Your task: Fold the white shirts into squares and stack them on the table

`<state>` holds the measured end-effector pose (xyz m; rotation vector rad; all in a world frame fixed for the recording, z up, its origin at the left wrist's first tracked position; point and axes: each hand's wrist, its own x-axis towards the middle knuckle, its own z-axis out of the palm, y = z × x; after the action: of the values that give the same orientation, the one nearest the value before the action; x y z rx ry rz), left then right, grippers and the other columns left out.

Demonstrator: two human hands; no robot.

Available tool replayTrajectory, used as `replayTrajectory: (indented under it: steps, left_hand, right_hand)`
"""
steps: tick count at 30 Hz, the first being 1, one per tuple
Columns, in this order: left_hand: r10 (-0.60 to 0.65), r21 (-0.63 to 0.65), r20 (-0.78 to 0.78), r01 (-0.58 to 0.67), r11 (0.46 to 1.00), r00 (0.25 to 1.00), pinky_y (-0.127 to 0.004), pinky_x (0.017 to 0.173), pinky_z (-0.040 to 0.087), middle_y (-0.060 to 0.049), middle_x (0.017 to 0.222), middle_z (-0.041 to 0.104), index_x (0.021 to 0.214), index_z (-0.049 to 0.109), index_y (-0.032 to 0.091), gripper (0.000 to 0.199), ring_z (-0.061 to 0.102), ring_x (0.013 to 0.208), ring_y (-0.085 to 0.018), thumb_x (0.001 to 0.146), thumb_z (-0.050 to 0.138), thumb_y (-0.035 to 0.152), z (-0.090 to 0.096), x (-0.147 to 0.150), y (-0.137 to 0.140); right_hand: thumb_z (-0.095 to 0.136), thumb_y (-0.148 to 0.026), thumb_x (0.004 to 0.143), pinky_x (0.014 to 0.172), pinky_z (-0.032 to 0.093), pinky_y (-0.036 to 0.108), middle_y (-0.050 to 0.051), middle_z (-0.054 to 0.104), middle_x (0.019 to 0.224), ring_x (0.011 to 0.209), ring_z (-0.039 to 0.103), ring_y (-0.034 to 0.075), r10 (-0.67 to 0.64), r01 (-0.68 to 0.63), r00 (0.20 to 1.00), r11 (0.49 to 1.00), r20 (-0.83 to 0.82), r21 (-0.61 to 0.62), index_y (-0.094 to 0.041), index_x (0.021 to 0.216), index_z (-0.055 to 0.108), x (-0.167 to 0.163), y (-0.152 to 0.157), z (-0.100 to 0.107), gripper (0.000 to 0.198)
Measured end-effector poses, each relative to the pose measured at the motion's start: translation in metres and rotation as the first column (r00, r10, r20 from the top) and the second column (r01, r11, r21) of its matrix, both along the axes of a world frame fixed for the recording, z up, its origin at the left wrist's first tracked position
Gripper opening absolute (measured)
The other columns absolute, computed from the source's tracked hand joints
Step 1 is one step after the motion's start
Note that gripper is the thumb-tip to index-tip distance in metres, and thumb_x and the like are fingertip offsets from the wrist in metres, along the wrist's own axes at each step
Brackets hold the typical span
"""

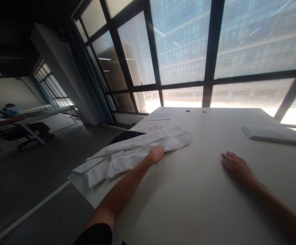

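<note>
A white garment [135, 153] lies loosely bunched across the left part of the white table [201, 197]. Its lower left ends reach the table's left edge, and its exact kind is hard to make out from the folds. My left hand [156, 154] is closed at the garment's near edge, with the fingertips turned out of sight. My right hand [237, 166] rests palm down on the bare tabletop, fingers stretched out and nothing in it. Dark blue cloth [127, 136] shows from behind the white garment.
A folded white cloth bundle [275, 134] lies at the table's right. Sheets of paper [160, 115] are at the far left, near two dark round spots on the tabletop. Large windows stand behind the table. At the far left, people sit at another table [45, 115].
</note>
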<state>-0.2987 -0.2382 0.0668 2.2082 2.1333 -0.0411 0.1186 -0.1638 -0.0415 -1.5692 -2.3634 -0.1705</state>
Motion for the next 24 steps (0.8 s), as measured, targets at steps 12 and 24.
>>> replayTrajectory:
  steps: [12, 24]
  left_hand:
    - [-0.189, 0.001, -0.098, 0.190, 0.982, 0.977, -0.042, 0.101, 0.046, -0.019, 0.135, 0.058, 0.149, 0.041, 0.018, 0.070, 0.057, 0.121, -0.035, 0.086, 0.064, 0.039, 0.004, 0.042, -0.025]
    - [-0.167, -0.130, -0.027, 0.162, 0.978, 0.986, -0.031, 0.093, 0.048, -0.009, 0.115, 0.070, 0.154, 0.037, 0.023, 0.070, 0.065, 0.108, -0.026, 0.085, 0.045, 0.015, 0.005, -0.042, -0.065]
  right_hand:
    - [0.033, -0.037, 0.099, 0.109, 0.038, 0.052, 0.018, 0.051, 0.146, 0.138, 0.043, 0.032, 0.002, -0.003, 0.999, 1.000, -0.033, -0.006, -0.014, 0.136, 0.057, 0.000, -0.001, 0.001, 0.050]
    - [0.034, -0.032, 0.100, 0.113, 0.031, 0.051, 0.020, 0.045, 0.151, 0.141, 0.038, 0.033, -0.065, 0.063, 0.998, 0.993, -0.015, -0.099, -0.011, 0.141, 0.053, -0.014, -0.015, 0.027, 0.050]
